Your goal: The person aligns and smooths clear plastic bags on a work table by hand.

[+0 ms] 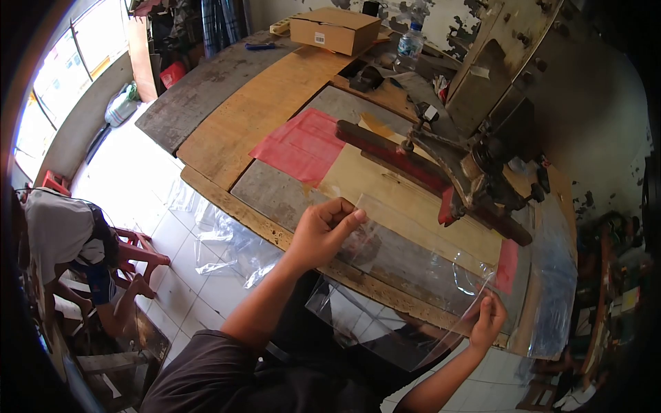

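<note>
A clear plastic sheet [413,275] hangs between my two hands over the front edge of the table. My left hand [325,233] pinches its upper left corner between thumb and fingers. At its right side my right hand [488,320] grips the edge, fingers curled. Beyond the sheet, a pale yellow strip [358,180] lies on the grey work surface, with a red sheet [301,146] at its left end. A dark metal machine with a long bar [392,158] stands over the strip.
A cardboard box [334,31] and a water bottle [410,46] stand at the back. Clear plastic [231,237] hangs off the left front edge; more plastic sheets [553,282] lie at the right. Another person [65,234] is at the far left near a red stool [141,249].
</note>
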Demonstrator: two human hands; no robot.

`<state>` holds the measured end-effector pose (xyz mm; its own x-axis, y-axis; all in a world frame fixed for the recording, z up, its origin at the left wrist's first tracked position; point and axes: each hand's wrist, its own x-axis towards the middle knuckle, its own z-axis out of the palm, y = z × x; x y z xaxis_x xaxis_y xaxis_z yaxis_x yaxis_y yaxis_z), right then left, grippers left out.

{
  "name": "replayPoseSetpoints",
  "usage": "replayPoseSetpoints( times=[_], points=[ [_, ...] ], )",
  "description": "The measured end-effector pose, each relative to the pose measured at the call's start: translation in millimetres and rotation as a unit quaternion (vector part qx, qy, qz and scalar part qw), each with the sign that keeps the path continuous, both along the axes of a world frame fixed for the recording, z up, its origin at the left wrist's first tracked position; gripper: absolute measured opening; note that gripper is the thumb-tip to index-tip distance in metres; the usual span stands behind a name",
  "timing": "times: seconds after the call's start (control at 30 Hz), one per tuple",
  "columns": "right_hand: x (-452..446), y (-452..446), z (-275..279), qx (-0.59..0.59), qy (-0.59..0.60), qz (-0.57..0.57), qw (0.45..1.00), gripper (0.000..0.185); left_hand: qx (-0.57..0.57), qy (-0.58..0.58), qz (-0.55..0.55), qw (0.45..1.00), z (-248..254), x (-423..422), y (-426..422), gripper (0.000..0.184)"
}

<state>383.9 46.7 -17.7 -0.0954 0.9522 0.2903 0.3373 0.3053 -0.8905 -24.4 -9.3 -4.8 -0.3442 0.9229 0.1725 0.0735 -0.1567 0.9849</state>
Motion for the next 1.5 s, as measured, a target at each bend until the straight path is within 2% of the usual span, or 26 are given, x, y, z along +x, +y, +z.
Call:
replayPoseSetpoints(
  times=[0.13, 0.2, 0.27, 0.33, 0.4, 0.43, 0.5, 0.57, 0.63, 0.73, 0.8, 0.83, 0.9, 1.03, 1.1, 1.13, 1.2, 1.33, 1.4, 1.43, 1.5],
  points=[
    [5, 3, -4, 0.005, -0.016, -0.007, 1.000, 0.054, -0.013, -0.004, -0.009, 1.000, 4, 1, -1, 0.026],
    [6, 3, -7, 0.015, -0.025, -0.012, 1.000, 0.054, 0.064, -0.010, -0.012, 0.998, 3, 4, 2, 0.019],
    [5, 0, -7, -0.018, 0.038, -0.007, 0.999, 0.057, 0.076, -0.027, -0.027, 0.996, -1, 5, 4, 0.017],
    [2, -1, -2, -0.007, 0.036, 0.000, 0.999, 0.058, 0.087, -0.044, -0.042, 0.994, -3, 4, 3, 0.016],
    [4, 0, -4, 0.004, 0.033, 0.007, 0.999, 0.060, 0.076, 0.007, -0.054, 0.996, 0, 1, 1, 0.016],
    [9, 5, -11, 0.045, 0.031, 0.006, 0.998, 0.060, 0.076, 0.007, -0.056, 0.996, 0, 0, 1, 0.016],
    [7, 5, -10, 0.086, 0.029, 0.003, 0.996, 0.062, 0.125, 0.042, -0.079, 0.988, 1, -1, 2, 0.014],
    [5, 1, -9, 0.044, 0.133, 0.020, 0.990, 0.064, 0.123, 0.042, -0.092, 0.987, -3, -3, 3, 0.015],
    [9, 0, -13, 0.047, 0.148, 0.022, 0.988, 0.063, 0.121, 0.043, -0.103, 0.986, -4, -3, 4, 0.017],
    [14, 0, -21, 0.061, 0.163, 0.031, 0.984, 0.059, 0.137, 0.065, -0.109, 0.982, 2, -4, 6, 0.024],
    [19, 0, -26, 0.071, 0.162, 0.036, 0.984, 0.057, 0.113, 0.124, -0.114, 0.979, 5, -5, 6, 0.040],
    [21, -1, -28, 0.079, 0.171, 0.040, 0.981, 0.055, 0.113, 0.123, -0.116, 0.979, 6, -5, 7, 0.040],
    [27, -3, -34, 0.088, 0.182, 0.043, 0.979, 0.053, 0.117, 0.190, -0.109, 0.969, 6, -5, 7, 0.061],
    [35, -5, -42, 0.090, 0.247, 0.041, 0.964, 0.051, 0.128, 0.164, -0.109, 0.972, 1, -2, 8, 0.070],
    [37, -6, -45, 0.097, 0.257, 0.032, 0.961, 0.051, 0.060, 0.097, -0.111, 0.987, 2, 1, 5, 0.084],
    [42, -4, -49, 0.100, 0.257, 0.035, 0.961, 0.051, 0.061, 0.097, -0.112, 0.987, 4, 0, 2, 0.084],
    [47, -4, -53, 0.106, 0.257, 0.039, 0.960, 0.051, -0.046, 0.072, -0.169, 0.982, 10, -2, -3, 0.088],
    [41, -5, -44, 0.095, 0.230, 0.068, 0.966, 0.051, -0.052, 0.058, -0.183, 0.980, 22, -1, -6, 0.080],
    [31, -7, -34, 0.088, 0.220, 0.082, 0.968, 0.052, 0.076, 0.057, -0.165, 0.982, 8, 1, -1, 0.058],
    [27, -7, -32, 0.083, 0.216, 0.078, 0.970, 0.057, 0.076, 0.057, -0.165, 0.982, 4, 0, -1, 0.058],
    [18, -6, -23, 0.078, 0.212, 0.074, 0.971, 0.062, 0.086, -0.010, -0.227, 0.970, 0, -5, -1, 0.035]
  ],
)
